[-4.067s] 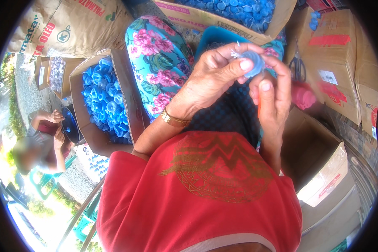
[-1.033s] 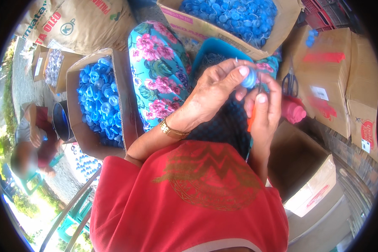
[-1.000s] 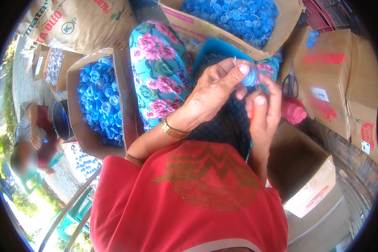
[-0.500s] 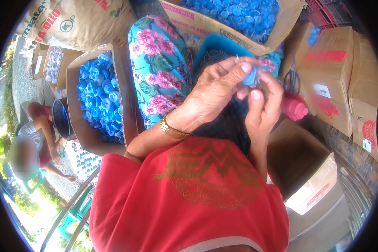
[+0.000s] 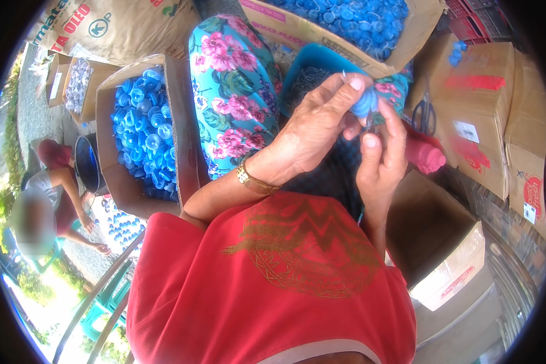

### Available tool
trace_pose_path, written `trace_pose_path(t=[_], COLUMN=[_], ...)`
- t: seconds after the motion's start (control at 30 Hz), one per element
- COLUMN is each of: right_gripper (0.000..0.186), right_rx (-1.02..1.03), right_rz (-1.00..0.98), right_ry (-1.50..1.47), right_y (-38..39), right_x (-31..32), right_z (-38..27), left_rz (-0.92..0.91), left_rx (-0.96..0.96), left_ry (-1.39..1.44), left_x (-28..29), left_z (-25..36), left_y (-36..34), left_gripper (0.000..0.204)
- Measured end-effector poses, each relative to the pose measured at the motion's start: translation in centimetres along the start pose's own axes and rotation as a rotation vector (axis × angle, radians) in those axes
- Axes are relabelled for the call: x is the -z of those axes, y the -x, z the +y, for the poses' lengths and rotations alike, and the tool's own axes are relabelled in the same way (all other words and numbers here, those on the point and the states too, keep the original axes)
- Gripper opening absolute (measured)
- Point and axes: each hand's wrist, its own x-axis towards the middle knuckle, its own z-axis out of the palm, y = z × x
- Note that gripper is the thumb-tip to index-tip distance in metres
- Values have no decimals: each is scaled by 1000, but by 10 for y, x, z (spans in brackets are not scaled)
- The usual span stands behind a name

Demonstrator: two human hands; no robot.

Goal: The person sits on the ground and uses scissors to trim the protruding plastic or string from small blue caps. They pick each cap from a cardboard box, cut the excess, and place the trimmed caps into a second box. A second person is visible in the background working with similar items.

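Note:
My left hand (image 5: 319, 117) pinches a small round blue plastic piece (image 5: 364, 104) between thumb and fingers in front of my lap. It looks ridged, like the loose blue pieces in the boxes. From the other side my right hand (image 5: 382, 148) closes in, forefinger and thumb bent around a small dark pointed thing just under the blue piece; its kind is too small to make out. Beyond my hands a blue tub (image 5: 297, 71) holds a tangle of thin pale strands. Scissors with dark blue handles (image 5: 424, 116) rest against a box to the right.
A carton (image 5: 179, 121) of blue pieces stands left, another carton (image 5: 340, 51) ahead. An open carton (image 5: 449, 242) is at lower right, near a pink bottle (image 5: 426, 156). Closed boxes (image 5: 476, 115) line the right side. Another person (image 5: 54, 188) sits far left, by a dark bucket (image 5: 90, 162).
The blue piece has turned and tilted up slightly in my fingers, and a dark pointed thing now shows below it. Both hands stay nearly in place. The other person's arm has shifted slightly.

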Motion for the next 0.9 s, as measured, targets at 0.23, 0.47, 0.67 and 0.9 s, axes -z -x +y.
trace_pose_path(t=[0.23, 0.47, 0.67, 0.9], right_gripper=[35, 30, 39, 45], right_rx=[125, 77, -515, -734], right_rz=[34, 142, -86, -222], right_ry=[135, 90, -537, -451], right_y=[-4, -11, -12, 11], right_x=[-2, -9, -21, -30], right_z=[-1, 13, 10, 36], left_rz=[-38, -45, 97, 740], left_rx=[-15, -26, -271, -950], left_ry=[30, -62, -435, -1029], left_x=[0, 3, 18, 91], left_z=[-3, -9, 16, 91], left_y=[2, 4, 18, 57], left_gripper=[33, 34, 32, 20])
